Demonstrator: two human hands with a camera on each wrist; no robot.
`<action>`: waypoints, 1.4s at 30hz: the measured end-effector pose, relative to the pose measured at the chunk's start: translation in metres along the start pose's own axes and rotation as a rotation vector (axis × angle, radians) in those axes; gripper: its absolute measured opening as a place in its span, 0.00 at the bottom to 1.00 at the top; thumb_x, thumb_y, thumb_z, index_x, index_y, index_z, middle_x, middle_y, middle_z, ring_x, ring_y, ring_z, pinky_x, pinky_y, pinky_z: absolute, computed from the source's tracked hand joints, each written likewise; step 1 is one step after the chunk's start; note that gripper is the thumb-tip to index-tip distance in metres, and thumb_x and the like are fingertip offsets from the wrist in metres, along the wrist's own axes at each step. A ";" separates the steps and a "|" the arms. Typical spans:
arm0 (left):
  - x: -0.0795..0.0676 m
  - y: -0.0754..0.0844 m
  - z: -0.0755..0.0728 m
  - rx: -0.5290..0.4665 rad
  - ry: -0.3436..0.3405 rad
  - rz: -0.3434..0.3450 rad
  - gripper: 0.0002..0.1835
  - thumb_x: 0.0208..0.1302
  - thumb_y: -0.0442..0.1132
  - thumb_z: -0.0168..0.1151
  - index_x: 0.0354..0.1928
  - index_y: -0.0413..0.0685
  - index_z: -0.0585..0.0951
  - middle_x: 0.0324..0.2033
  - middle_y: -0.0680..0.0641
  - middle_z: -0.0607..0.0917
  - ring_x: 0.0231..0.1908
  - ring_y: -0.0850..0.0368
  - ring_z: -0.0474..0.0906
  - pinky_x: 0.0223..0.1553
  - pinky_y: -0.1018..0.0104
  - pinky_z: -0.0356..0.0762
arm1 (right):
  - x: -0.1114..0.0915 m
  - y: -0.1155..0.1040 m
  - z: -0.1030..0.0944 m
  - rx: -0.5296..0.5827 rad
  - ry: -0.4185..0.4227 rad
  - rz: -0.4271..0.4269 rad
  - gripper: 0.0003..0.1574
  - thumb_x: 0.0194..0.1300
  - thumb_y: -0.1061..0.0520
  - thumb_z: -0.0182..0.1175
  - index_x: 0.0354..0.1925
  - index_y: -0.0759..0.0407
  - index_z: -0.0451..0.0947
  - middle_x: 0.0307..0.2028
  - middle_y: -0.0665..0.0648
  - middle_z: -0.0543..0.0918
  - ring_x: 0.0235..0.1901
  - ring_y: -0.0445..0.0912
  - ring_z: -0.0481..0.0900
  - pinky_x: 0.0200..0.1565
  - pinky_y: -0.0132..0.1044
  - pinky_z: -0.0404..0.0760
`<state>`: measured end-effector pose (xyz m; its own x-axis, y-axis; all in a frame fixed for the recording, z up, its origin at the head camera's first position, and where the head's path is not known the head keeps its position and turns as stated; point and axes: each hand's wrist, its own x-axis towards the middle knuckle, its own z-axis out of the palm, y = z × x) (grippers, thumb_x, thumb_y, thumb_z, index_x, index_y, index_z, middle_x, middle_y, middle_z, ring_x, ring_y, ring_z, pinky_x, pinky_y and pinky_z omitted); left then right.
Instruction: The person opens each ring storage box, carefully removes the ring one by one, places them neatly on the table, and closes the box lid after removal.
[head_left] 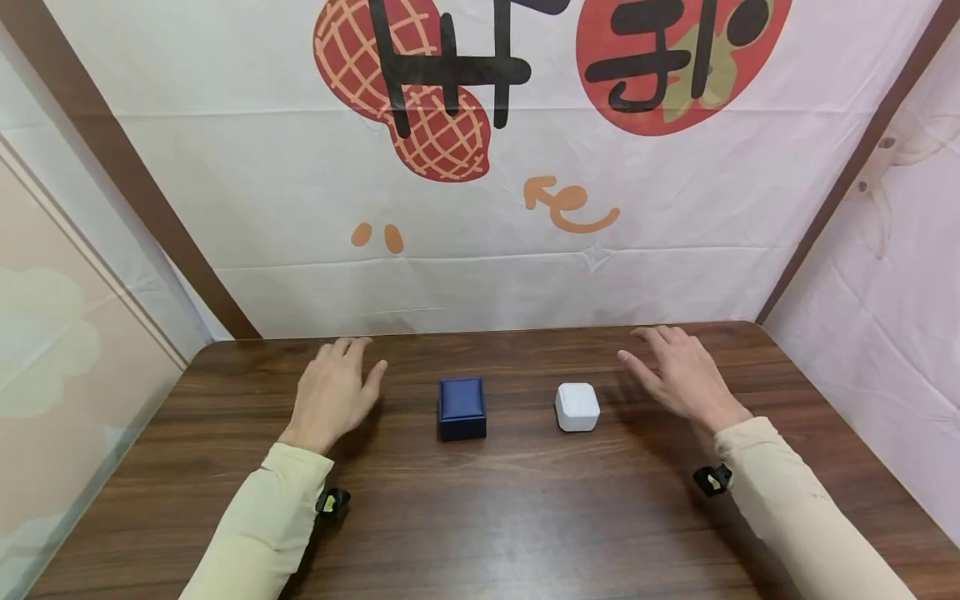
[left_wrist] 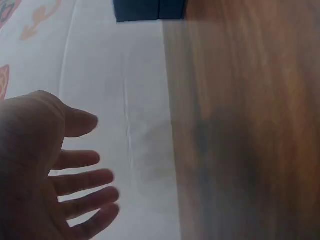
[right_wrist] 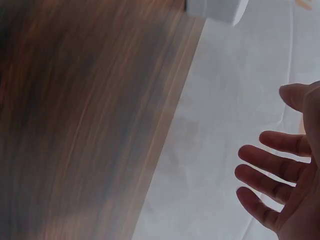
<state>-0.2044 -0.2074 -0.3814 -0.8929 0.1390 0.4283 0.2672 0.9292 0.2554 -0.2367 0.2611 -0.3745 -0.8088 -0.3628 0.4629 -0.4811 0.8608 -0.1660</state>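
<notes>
A dark blue box (head_left: 462,408) with a padded lid stands on the table in the head view, left of the middle. To its right is a smaller white box (head_left: 577,407) with rounded corners. My left hand (head_left: 333,393) is held over the table to the left of the blue box, fingers relaxed and apart from it. On the other side, my right hand (head_left: 684,373) hovers to the right of the white box, thumb spread from the fingers. Both palms are bare in the wrist views, where the blue box (left_wrist: 145,9) and white box (right_wrist: 216,8) show at the top edge.
The dark wooden table (head_left: 510,517) ends at a white printed cloth (head_left: 480,292) hanging behind it. More cloth hangs at the left and right sides. A small black wrist camera (head_left: 332,502) sits at the left cuff, another camera (head_left: 712,480) at the right.
</notes>
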 end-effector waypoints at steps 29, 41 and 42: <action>-0.004 0.039 0.043 -0.618 -0.549 -0.118 0.50 0.41 0.40 0.87 0.67 0.32 0.69 0.53 0.41 0.75 0.51 0.45 0.70 0.56 0.48 0.71 | 0.004 -0.112 0.031 0.332 -0.223 -0.178 0.32 0.69 0.39 0.64 0.62 0.57 0.77 0.43 0.52 0.80 0.42 0.47 0.78 0.45 0.45 0.78; -0.004 0.040 0.048 -0.637 -0.508 -0.158 0.45 0.38 0.37 0.88 0.60 0.30 0.75 0.51 0.40 0.76 0.51 0.43 0.72 0.57 0.48 0.71 | 0.034 -0.140 0.057 0.436 -0.336 -0.187 0.49 0.57 0.38 0.75 0.68 0.60 0.72 0.43 0.56 0.83 0.42 0.48 0.80 0.44 0.43 0.79; -0.004 0.039 0.048 -0.639 -0.510 -0.159 0.46 0.38 0.37 0.88 0.60 0.30 0.74 0.51 0.40 0.76 0.51 0.43 0.72 0.57 0.48 0.71 | 0.036 -0.141 0.059 0.440 -0.341 -0.181 0.50 0.56 0.38 0.76 0.68 0.60 0.71 0.43 0.56 0.83 0.42 0.48 0.80 0.44 0.42 0.78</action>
<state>-0.2075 -0.1549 -0.4150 -0.9508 0.3040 -0.0604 0.1414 0.5987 0.7884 -0.2180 0.1053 -0.3860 -0.7289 -0.6472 0.2232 -0.6578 0.5718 -0.4903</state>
